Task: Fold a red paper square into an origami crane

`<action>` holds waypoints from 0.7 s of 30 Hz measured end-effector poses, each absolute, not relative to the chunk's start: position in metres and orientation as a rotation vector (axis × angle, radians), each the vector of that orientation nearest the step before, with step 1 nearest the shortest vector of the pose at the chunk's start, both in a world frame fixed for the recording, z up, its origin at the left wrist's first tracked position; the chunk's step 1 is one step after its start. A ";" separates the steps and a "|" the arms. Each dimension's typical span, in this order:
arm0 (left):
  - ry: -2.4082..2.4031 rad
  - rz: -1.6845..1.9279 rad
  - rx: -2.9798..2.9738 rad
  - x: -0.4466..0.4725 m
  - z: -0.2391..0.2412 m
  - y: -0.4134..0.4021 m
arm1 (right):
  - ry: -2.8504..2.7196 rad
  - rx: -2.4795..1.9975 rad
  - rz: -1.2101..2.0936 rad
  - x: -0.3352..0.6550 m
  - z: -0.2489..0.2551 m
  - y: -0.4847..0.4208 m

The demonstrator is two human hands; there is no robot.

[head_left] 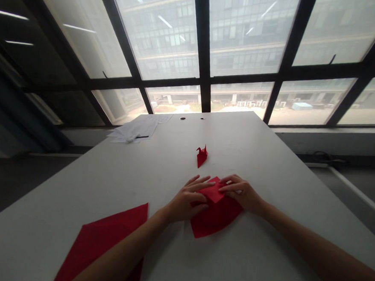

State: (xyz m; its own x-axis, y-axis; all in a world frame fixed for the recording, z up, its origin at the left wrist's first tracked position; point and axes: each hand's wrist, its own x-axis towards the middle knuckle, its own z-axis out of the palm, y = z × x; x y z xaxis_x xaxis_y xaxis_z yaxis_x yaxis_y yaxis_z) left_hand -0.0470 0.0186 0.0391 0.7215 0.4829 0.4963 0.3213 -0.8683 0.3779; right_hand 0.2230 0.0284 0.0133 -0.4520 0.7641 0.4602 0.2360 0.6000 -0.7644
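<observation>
A red sheet of origami paper (215, 221) lies on the white table, with its far part folded over into a brighter red diamond shape. My left hand (191, 198) rests on the left side of this fold, fingers stretched out across it and thumb apart. On the fold's right side, my right hand (240, 193) has its fingers bent together, pinching the paper's edge. Just beyond both hands stands a small folded red paper crane (201, 156), touched by neither. Parts of the sheet under the fingers are hidden.
A larger red sheet (103, 237) lies at the near left, partly under my left forearm. White papers (137, 128) with a dark pen (142, 137) sit at the table's far left. Cable holes (183, 118) are near the far edge of the table (257, 149), before tall windows.
</observation>
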 end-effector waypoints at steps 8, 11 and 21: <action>0.887 1.385 2.457 -0.045 0.030 0.026 | -1.217 -1.248 0.869 0.211 0.027 0.020; 0.981 1.449 2.465 -0.043 0.031 0.025 | -1.133 -1.279 1.242 0.202 0.035 0.008; 1.136 1.533 2.354 -0.038 0.035 0.016 | -0.983 -0.990 1.696 0.185 0.029 -0.007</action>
State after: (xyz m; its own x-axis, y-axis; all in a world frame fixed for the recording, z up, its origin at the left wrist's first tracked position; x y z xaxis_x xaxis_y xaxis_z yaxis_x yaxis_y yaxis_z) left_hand -0.0381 0.0159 0.0349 0.2094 0.6373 0.7416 0.5243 -0.7134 0.4650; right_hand 0.1855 -0.0071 0.0286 -0.2633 0.9459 -0.1894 -0.3064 -0.2681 -0.9133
